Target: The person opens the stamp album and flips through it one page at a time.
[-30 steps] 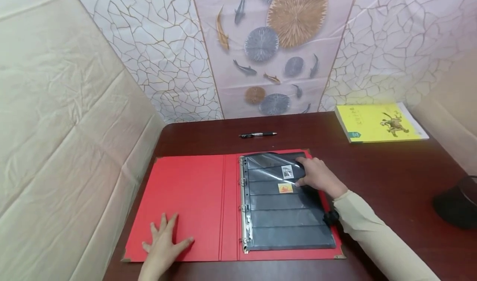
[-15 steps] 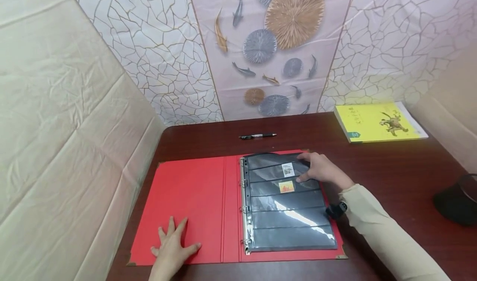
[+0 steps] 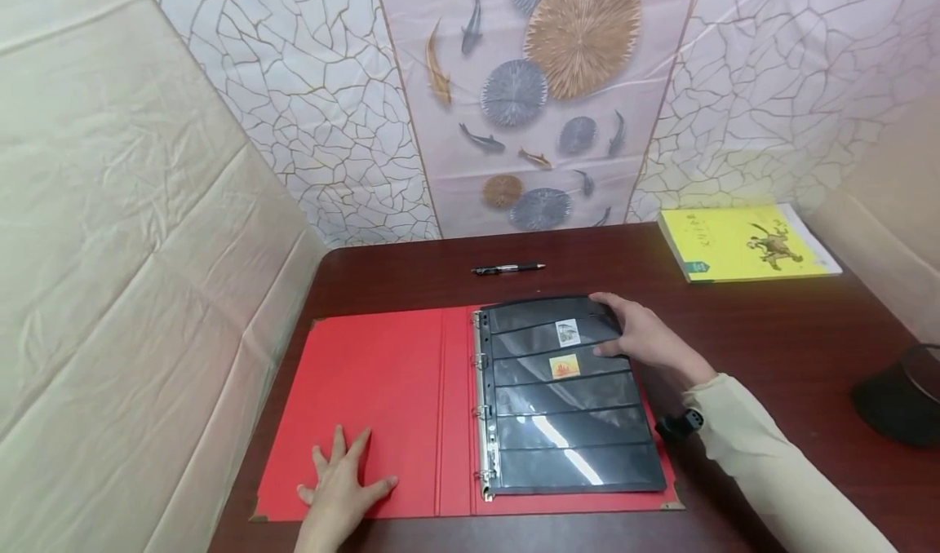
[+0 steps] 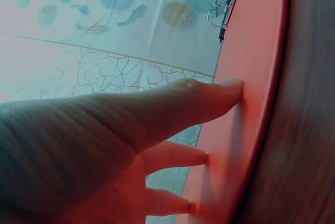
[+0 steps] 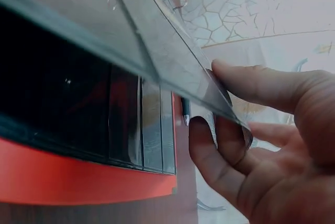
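The dark round thing [image 3: 899, 398] at the right of the bench [image 3: 771, 325] is cut off by the picture's edge, and what it is cannot be told. The two stamps [image 3: 567, 333] in the album page [image 3: 573, 422] are too small to read. The left hand [image 3: 341, 488] runs off the bottom edge at the wrist. In the left wrist view the red cover [image 4: 251, 77] is blurred.
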Demonstrator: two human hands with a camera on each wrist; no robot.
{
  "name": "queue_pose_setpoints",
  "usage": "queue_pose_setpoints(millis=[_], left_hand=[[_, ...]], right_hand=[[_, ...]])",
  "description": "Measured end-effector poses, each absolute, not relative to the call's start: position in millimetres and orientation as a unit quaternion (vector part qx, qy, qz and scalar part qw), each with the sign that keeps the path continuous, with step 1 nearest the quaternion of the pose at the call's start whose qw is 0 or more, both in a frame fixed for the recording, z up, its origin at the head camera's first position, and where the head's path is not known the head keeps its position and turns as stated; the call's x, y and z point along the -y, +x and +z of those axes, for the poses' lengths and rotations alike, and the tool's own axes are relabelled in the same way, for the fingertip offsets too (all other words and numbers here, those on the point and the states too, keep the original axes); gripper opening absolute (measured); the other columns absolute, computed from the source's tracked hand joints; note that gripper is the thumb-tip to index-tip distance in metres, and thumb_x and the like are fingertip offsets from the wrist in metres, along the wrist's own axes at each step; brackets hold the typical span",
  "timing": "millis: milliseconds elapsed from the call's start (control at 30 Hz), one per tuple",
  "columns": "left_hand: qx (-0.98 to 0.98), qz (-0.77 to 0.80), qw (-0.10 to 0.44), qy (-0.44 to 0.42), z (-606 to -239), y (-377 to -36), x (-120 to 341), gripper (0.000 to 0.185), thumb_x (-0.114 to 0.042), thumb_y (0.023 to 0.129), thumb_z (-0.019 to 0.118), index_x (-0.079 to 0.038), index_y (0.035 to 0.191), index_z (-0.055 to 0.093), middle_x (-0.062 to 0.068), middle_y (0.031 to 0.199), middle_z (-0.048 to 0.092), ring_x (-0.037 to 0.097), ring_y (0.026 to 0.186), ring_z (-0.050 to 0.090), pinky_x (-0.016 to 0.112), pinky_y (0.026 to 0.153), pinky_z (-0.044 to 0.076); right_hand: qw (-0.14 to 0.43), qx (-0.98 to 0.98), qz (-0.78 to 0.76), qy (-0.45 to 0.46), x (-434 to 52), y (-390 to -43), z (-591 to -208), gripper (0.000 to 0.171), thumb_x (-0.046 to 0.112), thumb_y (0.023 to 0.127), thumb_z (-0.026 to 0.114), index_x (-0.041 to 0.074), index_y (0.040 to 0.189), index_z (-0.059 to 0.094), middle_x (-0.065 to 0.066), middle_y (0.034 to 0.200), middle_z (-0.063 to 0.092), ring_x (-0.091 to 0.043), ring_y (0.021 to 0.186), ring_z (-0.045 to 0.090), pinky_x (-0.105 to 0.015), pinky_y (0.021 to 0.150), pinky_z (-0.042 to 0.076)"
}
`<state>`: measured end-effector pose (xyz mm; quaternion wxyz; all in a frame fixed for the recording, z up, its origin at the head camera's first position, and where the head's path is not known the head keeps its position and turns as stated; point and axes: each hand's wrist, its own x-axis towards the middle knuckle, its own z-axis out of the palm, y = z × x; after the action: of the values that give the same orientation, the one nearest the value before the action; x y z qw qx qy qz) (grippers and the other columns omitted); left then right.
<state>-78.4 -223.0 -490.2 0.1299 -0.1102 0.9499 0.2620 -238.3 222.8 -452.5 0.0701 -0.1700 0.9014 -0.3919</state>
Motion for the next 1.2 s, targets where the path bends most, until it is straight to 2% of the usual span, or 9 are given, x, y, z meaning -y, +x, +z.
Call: queue_pose_setpoints(millis=[200, 433, 600, 667, 733, 833, 900, 933, 1200], left_hand=[[-0.950, 0.263, 0.128, -0.108, -490.7, -78.0, 225.4, 0.088, -0.037, 0.079, 0.086, -0.001, 0.149, 0.046, 0.039, 0.157, 0.016, 0.071, 0.137, 0.003, 0.092, 0.088, 0.008], [-0.948, 0.277, 0.119, -0.098, -489.3, -76.0, 226.7, 0.086, -0.036, 0.081, 0.085, -0.002, 0.150, 0.045, 0.038, 0.158, 0.014, 0.070, 0.138, 0.001, 0.091, 0.089, 0.004], [-0.948, 0.280, 0.116, -0.094, -489.2, -73.8, 227.0, 0.086, -0.035, 0.081, 0.085, -0.002, 0.150, 0.045, 0.038, 0.159, 0.013, 0.070, 0.138, 0.000, 0.092, 0.088, 0.004], [-0.948, 0.280, 0.117, -0.094, -489.2, -73.9, 227.1, 0.086, -0.036, 0.081, 0.084, -0.002, 0.150, 0.045, 0.038, 0.159, 0.013, 0.070, 0.138, 0.001, 0.092, 0.088, 0.004], [-0.948, 0.279, 0.120, -0.096, -489.2, -74.5, 227.0, 0.087, -0.036, 0.081, 0.084, -0.002, 0.151, 0.045, 0.038, 0.159, 0.013, 0.071, 0.138, 0.001, 0.091, 0.088, 0.005], [-0.948, 0.275, 0.124, -0.098, -489.2, -75.7, 226.7, 0.087, -0.038, 0.081, 0.084, -0.002, 0.151, 0.045, 0.037, 0.159, 0.014, 0.070, 0.138, 0.002, 0.091, 0.088, 0.006], [-0.949, 0.273, 0.125, -0.100, -489.1, -76.0, 226.4, 0.087, -0.038, 0.081, 0.084, -0.003, 0.151, 0.045, 0.037, 0.159, 0.014, 0.070, 0.138, 0.002, 0.091, 0.089, 0.007], [-0.949, 0.272, 0.124, -0.100, -489.2, -75.9, 226.3, 0.087, -0.038, 0.081, 0.084, -0.003, 0.151, 0.045, 0.037, 0.159, 0.014, 0.070, 0.138, 0.002, 0.091, 0.089, 0.007], [-0.947, 0.277, 0.123, -0.102, -489.6, -74.9, 227.0, 0.087, -0.038, 0.082, 0.084, -0.004, 0.151, 0.045, 0.036, 0.160, 0.013, 0.068, 0.140, 0.000, 0.091, 0.090, 0.004]], right_hand=[[0.052, -0.892, -0.411, -0.182, -225.9, -223.8, -448.1, 0.099, -0.007, 0.079, 0.079, 0.004, 0.160, 0.024, -0.029, 0.164, 0.012, -0.052, 0.140, 0.033, -0.060, 0.099, 0.046], [0.080, -0.849, -0.492, -0.177, -225.5, -209.2, -443.8, 0.112, -0.015, 0.080, 0.071, 0.005, 0.162, -0.002, -0.026, 0.166, 0.005, -0.052, 0.147, 0.016, -0.062, 0.105, 0.032], [0.117, -0.829, -0.519, -0.173, -228.6, -195.1, -441.3, 0.110, -0.012, 0.080, 0.073, -0.001, 0.161, -0.001, -0.031, 0.164, 0.005, -0.057, 0.141, 0.026, -0.046, 0.091, 0.054], [0.135, -0.824, -0.526, -0.163, -230.0, -189.0, -438.8, 0.107, -0.009, 0.082, 0.074, -0.002, 0.160, 0.002, -0.033, 0.162, 0.010, -0.055, 0.124, 0.049, -0.035, 0.072, 0.056], [0.148, -0.816, -0.537, -0.154, -231.2, -183.1, -435.5, 0.104, -0.006, 0.083, 0.074, -0.003, 0.160, 0.003, -0.036, 0.158, 0.017, -0.047, 0.114, 0.056, -0.032, 0.061, 0.053], [0.169, -0.799, -0.558, -0.147, -232.8, -176.3, -430.8, 0.101, -0.006, 0.086, 0.071, -0.003, 0.159, 0.003, -0.040, 0.147, 0.036, -0.031, 0.094, 0.065, -0.033, 0.061, 0.054], [0.181, -0.786, -0.572, -0.150, -233.0, -172.1, -427.6, 0.099, -0.006, 0.087, 0.069, -0.004, 0.159, 0.002, -0.041, 0.140, 0.044, -0.027, 0.102, 0.067, -0.034, 0.067, 0.057], [0.188, -0.779, -0.579, -0.150, -232.8, -170.3, -426.2, 0.098, -0.006, 0.088, 0.069, -0.005, 0.159, 0.001, -0.040, 0.136, 0.049, -0.024, 0.095, 0.069, -0.034, 0.069, 0.057], [0.197, -0.764, -0.595, -0.153, -228.3, -160.3, -414.4, 0.090, -0.009, 0.090, 0.063, -0.008, 0.157, 0.002, -0.035, 0.126, 0.060, -0.026, 0.094, 0.072, -0.034, 0.078, 0.058]])
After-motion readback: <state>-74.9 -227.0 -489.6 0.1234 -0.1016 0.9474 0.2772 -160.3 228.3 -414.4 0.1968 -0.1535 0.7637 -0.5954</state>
